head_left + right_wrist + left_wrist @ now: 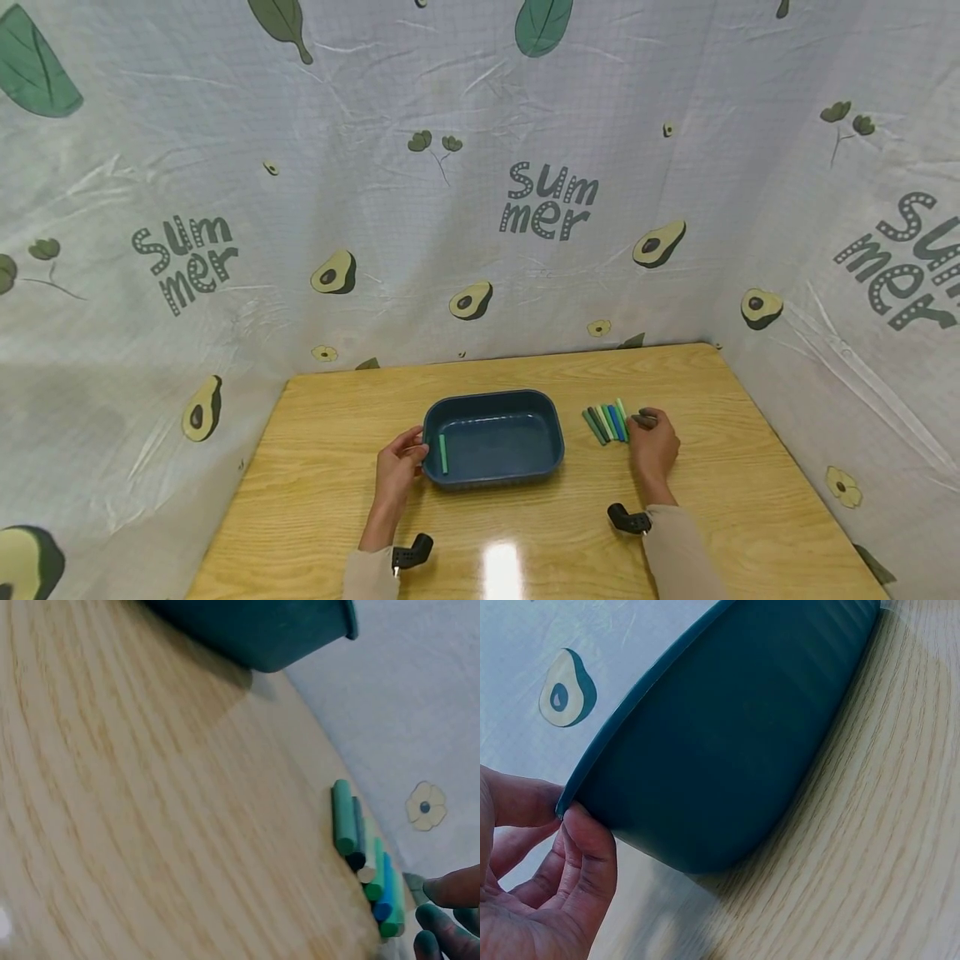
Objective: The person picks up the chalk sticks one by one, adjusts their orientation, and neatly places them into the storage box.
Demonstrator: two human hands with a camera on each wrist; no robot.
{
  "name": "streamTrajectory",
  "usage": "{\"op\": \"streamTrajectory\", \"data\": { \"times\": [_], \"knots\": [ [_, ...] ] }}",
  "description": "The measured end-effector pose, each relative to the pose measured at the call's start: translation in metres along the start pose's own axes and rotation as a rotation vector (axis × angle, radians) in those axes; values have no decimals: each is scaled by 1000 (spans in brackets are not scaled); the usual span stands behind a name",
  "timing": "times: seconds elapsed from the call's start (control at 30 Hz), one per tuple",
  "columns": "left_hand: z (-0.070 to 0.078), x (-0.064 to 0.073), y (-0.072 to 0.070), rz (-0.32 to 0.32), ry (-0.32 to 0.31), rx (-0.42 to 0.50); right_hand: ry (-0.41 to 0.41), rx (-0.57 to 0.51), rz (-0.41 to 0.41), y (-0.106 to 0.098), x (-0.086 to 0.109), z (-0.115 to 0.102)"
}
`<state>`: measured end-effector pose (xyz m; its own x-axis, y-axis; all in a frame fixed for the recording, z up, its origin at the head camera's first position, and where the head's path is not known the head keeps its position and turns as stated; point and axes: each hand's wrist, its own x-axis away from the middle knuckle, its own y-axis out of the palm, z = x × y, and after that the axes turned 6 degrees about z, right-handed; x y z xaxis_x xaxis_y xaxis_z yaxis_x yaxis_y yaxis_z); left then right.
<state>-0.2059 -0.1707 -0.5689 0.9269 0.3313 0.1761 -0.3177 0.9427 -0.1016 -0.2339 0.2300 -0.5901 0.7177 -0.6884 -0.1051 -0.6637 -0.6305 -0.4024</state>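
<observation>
A dark teal rectangular tray point(495, 482) with rounded corners sits on the table. Thumb and fingers of my left hand point(397, 467) pinch its rim at the left end; the left wrist view shows this grip close up. Inside the tray, near that end, lies one green chalk stick point(443, 454). To the right of the tray, several chalk sticks point(606, 423) in greens, blue and dark tones lie side by side. My right hand point(655, 446) is at the right end of this row. Its fingertips point(429, 945) look dark, thumb and fingers apart, with no stick visible between them.
The wooden table point(322, 433) meets a white printed cloth point(405, 217) at the back and sides. Camera mounts point(412, 552) sit on both wrists. A bright reflection lies on the table in front of the tray.
</observation>
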Motion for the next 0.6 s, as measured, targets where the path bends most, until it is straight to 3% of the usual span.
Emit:
{"op": "streamTrajectory", "data": {
  "times": [0.6],
  "knots": [
    [-2, -1, -1, 5, 3, -9, -11, 152, 34, 12, -2, 2]
  ]
}}
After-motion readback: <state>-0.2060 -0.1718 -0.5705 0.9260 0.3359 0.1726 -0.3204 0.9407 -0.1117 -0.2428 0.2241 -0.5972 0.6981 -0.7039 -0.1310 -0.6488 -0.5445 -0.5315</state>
